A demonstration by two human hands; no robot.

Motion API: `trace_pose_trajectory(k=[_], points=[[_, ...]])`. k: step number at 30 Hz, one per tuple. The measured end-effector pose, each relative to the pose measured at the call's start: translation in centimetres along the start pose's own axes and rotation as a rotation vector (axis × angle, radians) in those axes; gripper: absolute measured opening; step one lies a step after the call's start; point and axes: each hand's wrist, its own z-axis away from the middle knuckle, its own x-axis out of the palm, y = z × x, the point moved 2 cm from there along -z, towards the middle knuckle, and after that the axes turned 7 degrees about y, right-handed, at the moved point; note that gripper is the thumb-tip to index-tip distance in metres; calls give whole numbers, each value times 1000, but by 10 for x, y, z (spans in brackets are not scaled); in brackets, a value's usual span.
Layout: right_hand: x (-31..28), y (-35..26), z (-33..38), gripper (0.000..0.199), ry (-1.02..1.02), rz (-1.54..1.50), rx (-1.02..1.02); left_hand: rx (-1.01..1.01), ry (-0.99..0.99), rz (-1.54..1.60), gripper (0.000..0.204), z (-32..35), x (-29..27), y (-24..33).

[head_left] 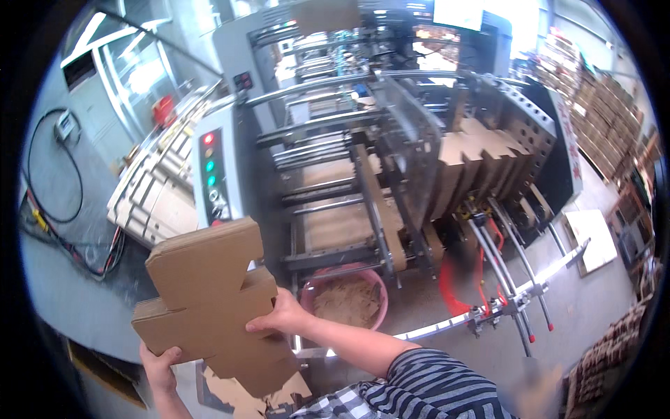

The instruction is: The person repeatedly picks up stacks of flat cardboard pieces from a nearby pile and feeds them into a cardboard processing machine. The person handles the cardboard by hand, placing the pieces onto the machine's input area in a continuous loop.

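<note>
Between my hands is a thick stack of brown die-cut cardboard blanks (209, 307), tilted up, its layered edges showing along the top. My left hand (160, 366) grips the lower left corner, thumb on the front face. On the right side my right hand (283, 314) clasps the stack near its middle, thumb across the front and the other fingers hidden behind. Below the stack, loose brown cardboard pieces (296, 391) lie partly covered. Ahead stands a long machine, with a batch of similar blanks (481, 146) upright in its feed bay at the right.
A grey control panel (213, 167) with lit buttons is beside the machine. A pink basin (382, 307) of cardboard scraps sits on the floor under it. Metal rods (513, 279) and a rail jut toward me. Cables (77, 237) hang at left; stacked cardboard (600, 119) stands far right.
</note>
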Motion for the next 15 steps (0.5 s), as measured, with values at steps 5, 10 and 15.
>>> trace_pose_trajectory(k=[5,10,15], points=[[-78,-120,8,51,175,95,-421,314,24,-120,65,-13,112,55],[-153,-192,40,46,383,257,-760,609,32,97,55,-9,234,101],[-205,-207,76,45,708,417,-771,798,-52,31,58,28,344,160]])
